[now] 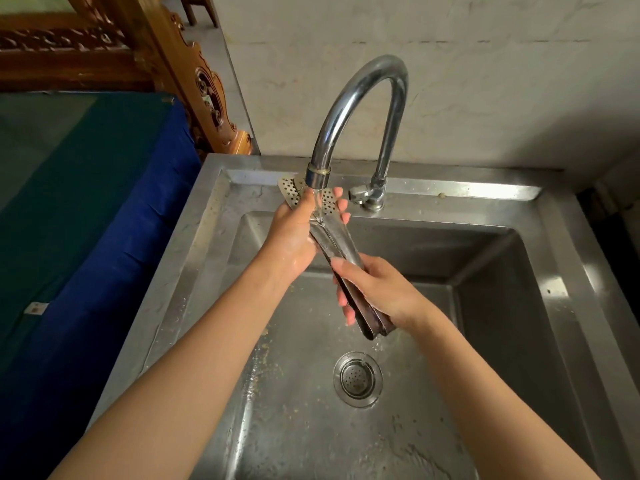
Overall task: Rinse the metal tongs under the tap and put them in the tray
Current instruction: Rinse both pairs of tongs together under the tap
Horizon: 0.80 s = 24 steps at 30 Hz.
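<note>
The metal tongs (337, 242) are held slanted over the steel sink (491, 254), perforated tips up under the spout. Water runs from the curved chrome tap (360, 98) onto the arms just below the tips. My left hand (294, 237) wraps around the upper part near the perforated tips, fingers curled behind them. My right hand (377, 289) grips the lower handle end, which sticks out below my palm. No tray is in view.
The sink basin holds a round drain strainer (358, 379) and specks of debris on its wet floor. A blue and green cloth (86, 202) covers a surface to the left. Carved wooden furniture (207, 88) stands behind it. A pale wall rises behind the tap.
</note>
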Motion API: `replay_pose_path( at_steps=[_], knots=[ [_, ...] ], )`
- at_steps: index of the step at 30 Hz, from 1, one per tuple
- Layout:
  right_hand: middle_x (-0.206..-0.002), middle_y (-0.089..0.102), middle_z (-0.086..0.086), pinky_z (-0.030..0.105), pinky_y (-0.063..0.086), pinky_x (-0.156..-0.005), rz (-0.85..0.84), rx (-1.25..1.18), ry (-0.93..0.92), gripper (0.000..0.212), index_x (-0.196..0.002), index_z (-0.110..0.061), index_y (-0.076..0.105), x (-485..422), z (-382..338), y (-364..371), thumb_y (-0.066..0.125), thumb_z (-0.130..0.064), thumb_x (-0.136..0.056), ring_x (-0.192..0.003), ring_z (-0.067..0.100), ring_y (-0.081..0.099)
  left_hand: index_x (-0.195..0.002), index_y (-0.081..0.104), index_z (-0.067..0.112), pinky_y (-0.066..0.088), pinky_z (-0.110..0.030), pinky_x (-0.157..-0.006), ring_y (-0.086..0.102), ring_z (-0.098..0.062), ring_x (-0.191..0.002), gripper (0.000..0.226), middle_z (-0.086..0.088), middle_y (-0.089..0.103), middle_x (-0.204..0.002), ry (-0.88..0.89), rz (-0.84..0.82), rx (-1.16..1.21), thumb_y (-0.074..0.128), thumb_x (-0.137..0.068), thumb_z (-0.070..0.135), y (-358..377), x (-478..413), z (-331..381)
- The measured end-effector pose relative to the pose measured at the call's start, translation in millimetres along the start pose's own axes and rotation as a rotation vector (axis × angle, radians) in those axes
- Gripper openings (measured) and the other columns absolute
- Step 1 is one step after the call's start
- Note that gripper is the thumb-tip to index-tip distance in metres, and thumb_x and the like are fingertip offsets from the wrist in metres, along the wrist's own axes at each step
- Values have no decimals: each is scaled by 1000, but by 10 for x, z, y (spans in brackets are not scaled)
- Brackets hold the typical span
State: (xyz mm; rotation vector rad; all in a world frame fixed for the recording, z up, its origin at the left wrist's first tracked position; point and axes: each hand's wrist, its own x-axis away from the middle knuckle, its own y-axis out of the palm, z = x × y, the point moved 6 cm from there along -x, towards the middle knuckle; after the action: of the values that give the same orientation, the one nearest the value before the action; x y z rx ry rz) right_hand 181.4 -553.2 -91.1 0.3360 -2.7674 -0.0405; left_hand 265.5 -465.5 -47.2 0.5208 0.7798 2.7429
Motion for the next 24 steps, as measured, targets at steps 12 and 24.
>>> replay_pose_path(
  at_steps=[12,24],
  knots=[
    [-58,61,10,31,51,-57,33,-31,66,27,-72,-6,51,-76,-62,55,48,-32,-80,-46,26,54,-97,58,11,54,-33,-72,62,-18,-75,23,-6,65,-87,88,-27,-92,35,-99,12,50,40,77],
    [-55,58,11,33,50,-56,51,-31,67,32,-68,-7,51,-140,8,50,46,-36,-81,-43,25,50,-95,59,13,52,-34,-73,62,-19,-79,22,-6,64,-90,55,11,-89,37,-99,17,-18,-6,-10]
  ],
)
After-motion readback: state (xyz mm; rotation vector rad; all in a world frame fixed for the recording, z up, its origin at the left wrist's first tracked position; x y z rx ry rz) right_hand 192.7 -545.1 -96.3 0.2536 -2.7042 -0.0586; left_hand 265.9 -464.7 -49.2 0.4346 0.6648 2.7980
